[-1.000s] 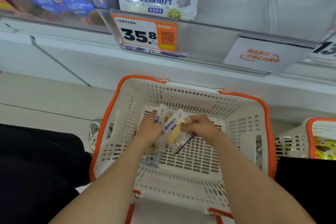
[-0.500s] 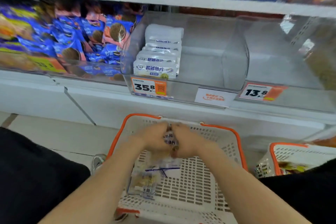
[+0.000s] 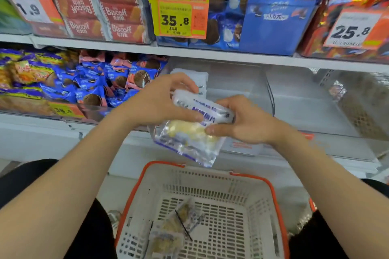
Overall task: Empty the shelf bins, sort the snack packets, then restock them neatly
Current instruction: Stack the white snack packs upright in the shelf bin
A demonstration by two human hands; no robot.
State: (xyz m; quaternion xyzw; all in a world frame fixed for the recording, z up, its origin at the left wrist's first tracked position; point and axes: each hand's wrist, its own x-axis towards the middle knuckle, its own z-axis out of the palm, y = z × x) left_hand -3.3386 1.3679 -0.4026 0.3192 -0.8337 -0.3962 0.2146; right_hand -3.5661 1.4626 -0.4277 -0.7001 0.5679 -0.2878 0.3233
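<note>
A small bundle of snack packets (image 3: pixel 190 135) is held up between both hands, in front of the clear shelf bin (image 3: pixel 237 84) and above the basket (image 3: pixel 263 181). The bundle is tilted, with its white printed end toward the shelf and its clear end, showing yellowish contents, toward the basket. The left hand (image 3: pixel 157 103) is closed on the bundle's upper left: the thumb is laid across the front and the fingers are curled over the top edge. The right hand (image 3: pixel 247 122) has its grip closed on the bundle's right side, the thumb pressed on the front and the fingers wrapped over the top.

Behind the left fingers, a row of white packets (image 3: pixel 190 76) is seen standing in the same bin. A few loose packets (image 3: pixel 174 229) are left lying on the bottom of the white, orange-rimmed basket, toward its left side. To the left of the bin, blue biscuit packs (image 3: pixel 94 84) are heaped. On the shelf above, red Biscoff packs (image 3: pixel 117 8) are stacked beside a yellow price tag (image 3: pixel 177 4) marked 35.8.
</note>
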